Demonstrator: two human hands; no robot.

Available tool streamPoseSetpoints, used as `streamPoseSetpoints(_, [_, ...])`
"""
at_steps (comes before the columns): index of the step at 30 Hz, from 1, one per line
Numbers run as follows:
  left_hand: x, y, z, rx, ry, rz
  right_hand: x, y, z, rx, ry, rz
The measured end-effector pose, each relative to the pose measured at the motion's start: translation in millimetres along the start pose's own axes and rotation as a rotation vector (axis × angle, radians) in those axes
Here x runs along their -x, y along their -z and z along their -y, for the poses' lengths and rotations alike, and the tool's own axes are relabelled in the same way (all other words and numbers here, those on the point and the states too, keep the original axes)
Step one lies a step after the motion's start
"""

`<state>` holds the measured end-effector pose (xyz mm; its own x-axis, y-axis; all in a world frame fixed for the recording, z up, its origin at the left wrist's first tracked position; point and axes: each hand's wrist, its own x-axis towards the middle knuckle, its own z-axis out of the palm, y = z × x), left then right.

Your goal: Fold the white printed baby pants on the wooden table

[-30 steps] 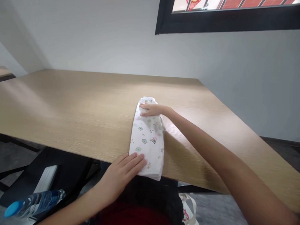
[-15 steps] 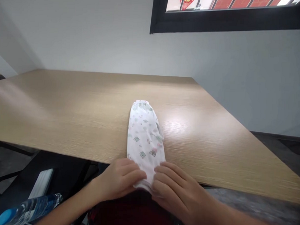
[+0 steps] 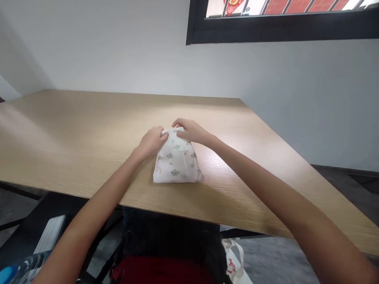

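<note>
White baby pants (image 3: 178, 162) with a small green and pink print lie folded in half on the wooden table (image 3: 92, 147). The fold runs along the near side, and the two ends meet at the far side. My left hand (image 3: 152, 140) pinches the far left corner, its thumb on top of the fabric. At the far right corner, my right hand (image 3: 191, 130) has its thumb on the cloth and its fingers curled over the far edge. Part of that edge is hidden by my fingers.
Left of my legs, a bottle with a blue cap (image 3: 5, 275) and a white slab-like object (image 3: 50, 233) rest on a black chair (image 3: 14, 245). A white bag with red print (image 3: 236, 263) is on the floor below the table. A grey wall (image 3: 124, 44) stands behind.
Both hands have moved from the table's near edge to the far end of the pants. The near end has been folded over, so the long strip is now a shorter bundle.
</note>
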<state>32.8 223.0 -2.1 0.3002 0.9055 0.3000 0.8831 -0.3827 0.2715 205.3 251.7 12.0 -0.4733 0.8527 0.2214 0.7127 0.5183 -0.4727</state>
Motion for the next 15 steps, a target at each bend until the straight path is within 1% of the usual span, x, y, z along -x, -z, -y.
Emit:
streamPoseSetpoints(2, [-1, -11.3, 6, -0.060, 0.011, -0.001, -18, -15, -15, 0.112, -0.010, 0.014])
streamPoseSetpoints(3, [2, -15.1, 7, -0.086, 0.002, -0.005, -20, -23, -18, 0.176, 0.022, -0.012])
streamPoseSetpoints(6, [22, -21.7, 1, -0.138, -0.101, 0.026, -9, -47, -14, 0.285, 0.171, -0.133])
streamPoseSetpoints(7, [30, -23.5, -4, -0.146, -0.153, 0.057, -3, -54, -11, 0.313, 0.204, -0.147])
streamPoseSetpoints(9, [48, -28.2, -15, -0.152, -0.261, 0.129, 4, -66, -7, 0.400, 0.224, -0.147])
streamPoseSetpoints(11, [73, -34.1, -26, -0.154, -0.333, 0.177, 2, -73, -9, 0.487, 0.186, -0.149])
streamPoseSetpoints(12, [87, -37.1, -32, -0.159, -0.343, 0.182, -4, -75, -13, 0.511, 0.137, -0.157])
streamPoseSetpoints(14, [118, -41.7, -41, -0.175, -0.332, 0.142, -21, -72, -23, 0.509, 0.029, -0.155])
streamPoseSetpoints(15, [131, -42.8, -43, -0.182, -0.324, 0.104, -31, -69, -27, 0.481, 0.004, -0.129])
